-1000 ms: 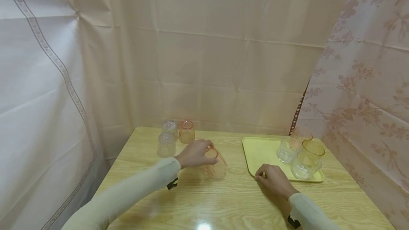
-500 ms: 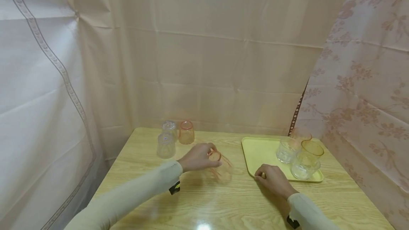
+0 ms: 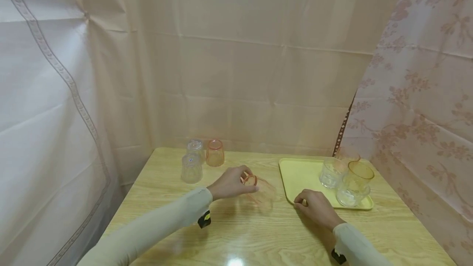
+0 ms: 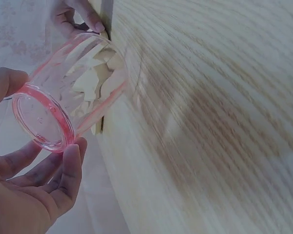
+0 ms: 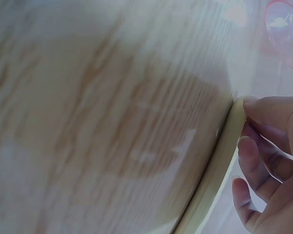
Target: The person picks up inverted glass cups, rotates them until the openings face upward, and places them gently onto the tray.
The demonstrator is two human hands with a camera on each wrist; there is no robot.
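Observation:
My left hand (image 3: 230,182) pinches a pink-tinted drinking glass (image 3: 250,180) by its base, between the thumb and fingers. The glass lies tilted just above the table, its base toward my hand and its mouth pointing right and down. In the left wrist view the thick pink base ring (image 4: 63,124) shows between the thumb and fingertips (image 4: 72,156). My right hand (image 3: 318,208) pinches the rim of a yellow tray (image 3: 299,173) at its near left corner. The thumb (image 5: 278,109) presses the tray's edge in the right wrist view.
Upside-down on the table's back left are two clear glasses (image 3: 191,170) and a pink-rimmed one (image 3: 215,157). On the tray's right half stand several upright glasses, among them a clear one (image 3: 330,179) and an amber one (image 3: 361,171). Curtains (image 3: 258,73) hang behind the table.
My left hand has shifted slightly right with the pink-tinted glass, its mouth swinging further toward the tray. The right hand stays at the tray's corner.

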